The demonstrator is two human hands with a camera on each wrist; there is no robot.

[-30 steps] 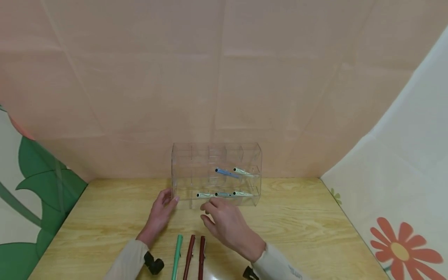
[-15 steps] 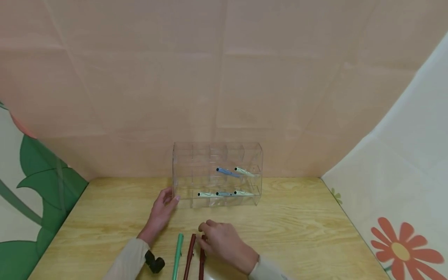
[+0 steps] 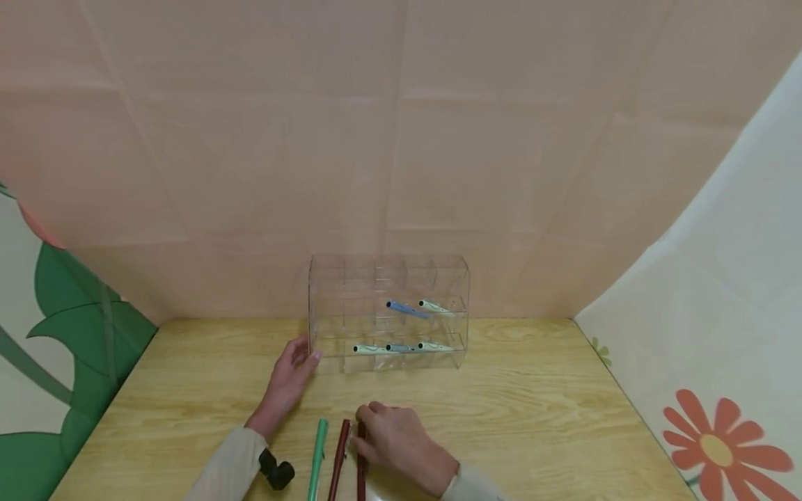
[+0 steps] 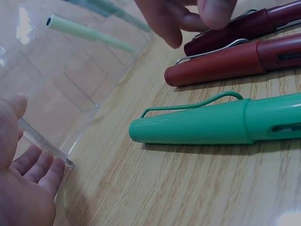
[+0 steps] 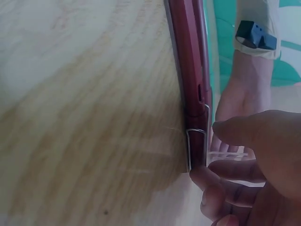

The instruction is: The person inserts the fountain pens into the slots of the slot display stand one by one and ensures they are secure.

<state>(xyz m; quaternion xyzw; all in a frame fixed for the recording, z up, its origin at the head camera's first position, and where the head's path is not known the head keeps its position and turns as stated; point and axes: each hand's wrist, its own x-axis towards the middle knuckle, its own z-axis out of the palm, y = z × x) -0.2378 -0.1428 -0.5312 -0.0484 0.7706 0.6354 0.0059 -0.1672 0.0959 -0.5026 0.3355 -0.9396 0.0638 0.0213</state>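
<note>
Head view: your right hand (image 3: 396, 440) sits low on the wooden table (image 3: 539, 410), fingers curled down onto the cap end of the dark red pen (image 3: 361, 459), the rightmost of three pens lying side by side near the front edge. Next to it lie a lighter red pen (image 3: 339, 459) and a green pen (image 3: 317, 459), all pointing roughly toward the clear acrylic organizer (image 3: 388, 313). Your left hand (image 3: 289, 379) rests w/ fingers straight against the organizer's left front corner, holding nothing. Inside the organizer, five pens lie in separate compartments: three in the bottom row, two in the row above.

Left wrist view: the green pen (image 4: 221, 125) is a glossy mint body w/ a looped wire clip of the same colour. Behind it lies the lighter red pen (image 4: 225, 61), matte w/ a silver wire clip, then the dark red pen (image 4: 244, 28), maroon, also w/ a silver clip. Right-hand fingertips (image 4: 214, 12) pinch its cap end. Your left palm (image 4: 23, 188) lies open beside the organizer's wall (image 4: 56, 103).

Right wrist view: the dark red pen (image 5: 190, 75) runs up the frame, a faceted maroon barrel w/ a small ink window and a silver clip. Thumb and fingers (image 5: 225, 179) close around its cap; the pen probably lies flat on the table, but blur makes this hard to confirm.
</note>
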